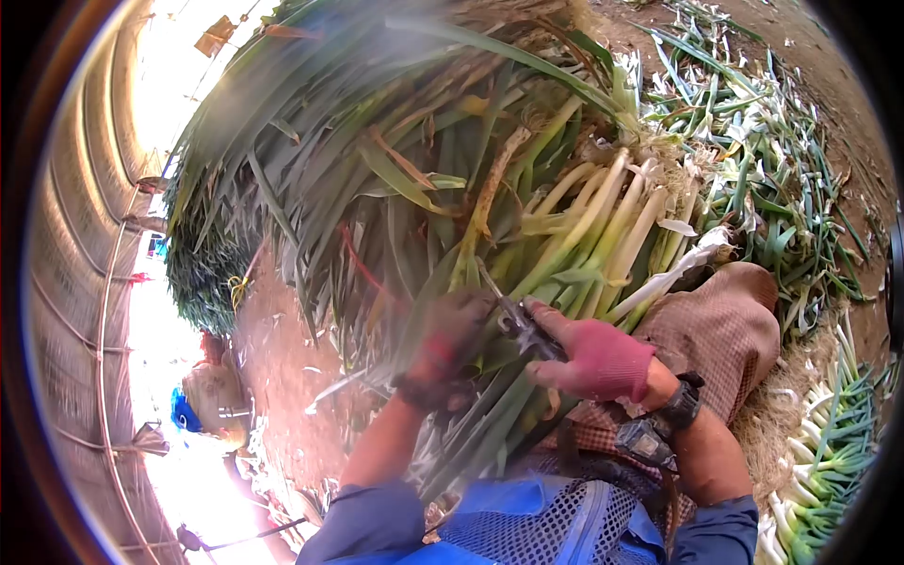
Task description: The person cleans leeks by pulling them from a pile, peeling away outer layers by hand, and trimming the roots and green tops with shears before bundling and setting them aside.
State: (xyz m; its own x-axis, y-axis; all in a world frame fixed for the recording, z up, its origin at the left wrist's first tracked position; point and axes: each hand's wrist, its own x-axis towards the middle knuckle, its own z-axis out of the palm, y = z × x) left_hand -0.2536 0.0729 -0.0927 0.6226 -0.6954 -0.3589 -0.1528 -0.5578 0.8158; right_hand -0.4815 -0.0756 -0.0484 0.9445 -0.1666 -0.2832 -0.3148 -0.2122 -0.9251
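A large heap of leeks or green onions (603, 217) lies in front of me, white ends to the right and long green leaves to the left. My right hand (598, 358), in a dirty pink glove, is closed around a dark metal tool (524, 325) with a thin pointed end directed up and left. Close by on the left, my left hand (447, 348), in a dark reddish glove, is at the green leaves; it is blurred, and its fingers and what they hold cannot be made out.
Cut leaf scraps (753, 179) litter the soil at the upper right. Trimmed stalks (815, 461) lie in a row at the lower right. A person (215, 391) is in the left background, beside a sheeted wall (80, 282). A checked cloth (720, 315) covers my leg.
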